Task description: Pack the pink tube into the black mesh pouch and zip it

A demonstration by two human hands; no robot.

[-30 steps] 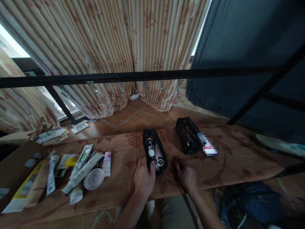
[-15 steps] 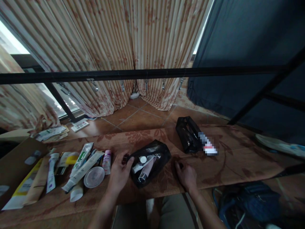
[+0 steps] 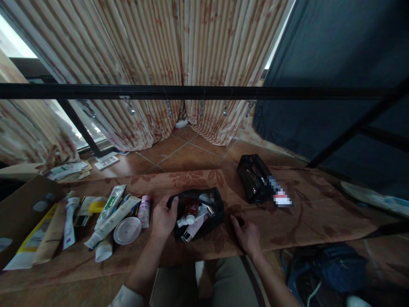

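A black mesh pouch (image 3: 213,213) stands open on the brown patterned cloth in front of me. Inside it lie a dark red bottle with a white cap (image 3: 191,209), a pale pink tube with a silver cap (image 3: 195,229) and other small items, partly covered. My left hand (image 3: 164,217) grips the pouch's left rim, thumb over the edge. To the right of the pouch, apart from it, my right hand (image 3: 247,233) rests on the cloth with loosely bent fingers, thumb and forefinger apart, and nothing visible in it. A second black pouch (image 3: 254,179) lies farther back on the right.
On the left lie several tubes (image 3: 111,221), a pink bottle (image 3: 144,211), a round lidded tub (image 3: 127,230) and a cardboard box (image 3: 28,217). A black rail (image 3: 198,92) crosses ahead. A dark blue bag (image 3: 338,268) sits below, at right.
The pouch has tipped and its contents have shifted; the dark red bottle now shows inside. My left hand stays on the rim, slightly farther up, and my right hand has barely moved.
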